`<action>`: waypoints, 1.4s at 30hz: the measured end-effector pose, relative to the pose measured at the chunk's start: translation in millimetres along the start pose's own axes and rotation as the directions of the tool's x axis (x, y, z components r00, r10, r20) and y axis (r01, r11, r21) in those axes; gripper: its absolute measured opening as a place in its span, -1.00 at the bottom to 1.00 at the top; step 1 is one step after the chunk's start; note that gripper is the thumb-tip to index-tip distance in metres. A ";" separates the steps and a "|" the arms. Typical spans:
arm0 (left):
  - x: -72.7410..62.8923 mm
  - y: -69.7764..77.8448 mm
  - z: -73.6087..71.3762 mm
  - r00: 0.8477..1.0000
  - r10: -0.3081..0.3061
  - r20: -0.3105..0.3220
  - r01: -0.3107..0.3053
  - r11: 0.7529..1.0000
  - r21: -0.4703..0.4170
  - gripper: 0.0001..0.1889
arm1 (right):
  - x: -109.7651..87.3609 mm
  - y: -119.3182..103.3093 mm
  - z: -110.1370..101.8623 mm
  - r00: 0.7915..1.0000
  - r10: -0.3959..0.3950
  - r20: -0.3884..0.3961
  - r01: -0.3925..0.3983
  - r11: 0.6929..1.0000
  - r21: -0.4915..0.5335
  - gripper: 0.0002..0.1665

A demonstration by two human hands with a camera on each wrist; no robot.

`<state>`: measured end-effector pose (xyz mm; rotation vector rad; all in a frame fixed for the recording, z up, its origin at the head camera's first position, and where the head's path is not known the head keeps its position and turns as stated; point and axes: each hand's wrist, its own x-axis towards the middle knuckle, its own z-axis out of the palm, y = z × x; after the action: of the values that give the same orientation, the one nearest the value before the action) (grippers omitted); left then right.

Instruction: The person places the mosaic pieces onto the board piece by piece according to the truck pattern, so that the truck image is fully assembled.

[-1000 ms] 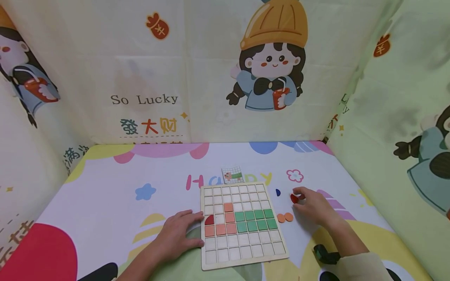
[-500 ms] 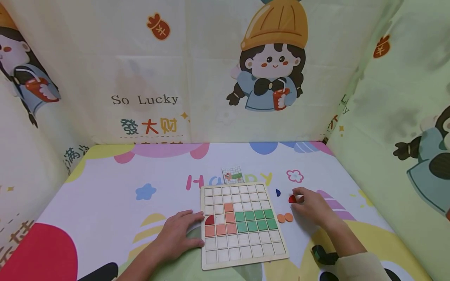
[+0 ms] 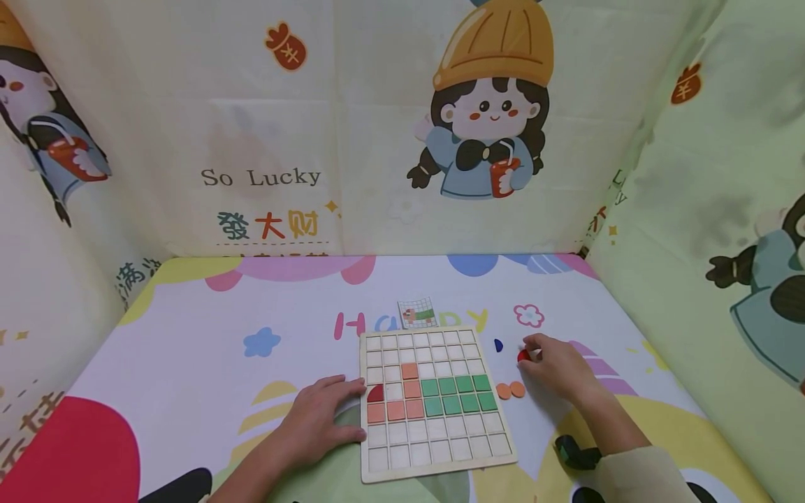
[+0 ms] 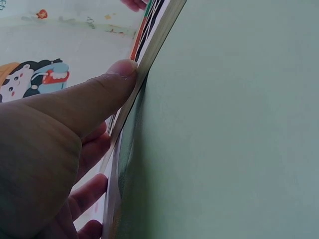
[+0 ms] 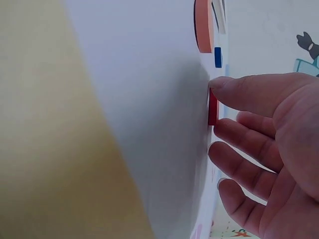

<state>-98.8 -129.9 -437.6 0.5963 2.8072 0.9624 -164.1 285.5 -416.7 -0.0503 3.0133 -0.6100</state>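
A wooden grid board [image 3: 440, 448] lies on the table, with salmon and green square tiles and a dark red rounded tile [image 3: 375, 393] in its cells. Along its left edge rests my left hand [image 3: 317, 419], thumb and fingertips touching the side; the left wrist view shows the thumb [image 4: 107, 84] against the rim. My right hand [image 3: 560, 367] is right of the board, low over the table. Between thumb and fingers it pinches a red piece [image 5: 213, 107], partly hidden by the fingers in the head view.
Two orange discs [image 3: 510, 390] and a dark blue half-round piece [image 3: 498, 345] lie between board and right hand. A small pattern card [image 3: 417, 314] sits behind the board. A dark green object [image 3: 575, 454] is near the right forearm. Printed cloth walls [image 3: 371, 126] enclose the table.
The red piece has turned a little in my right fingers, which stay at nearly the same spot. My left hand and the board have not moved.
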 end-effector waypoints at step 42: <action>0.5 1.4 -0.3 0.999 -0.027 0.024 0.027 1.000 0.007 -0.31 | -6.0 -40.8 -3.7 0.994 -0.105 -0.015 0.105 0.994 0.036 -0.49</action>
<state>-98.8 -128.9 -436.5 0.5661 2.7912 0.9346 -157.7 249.6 -397.0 -0.2049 3.0262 -0.6773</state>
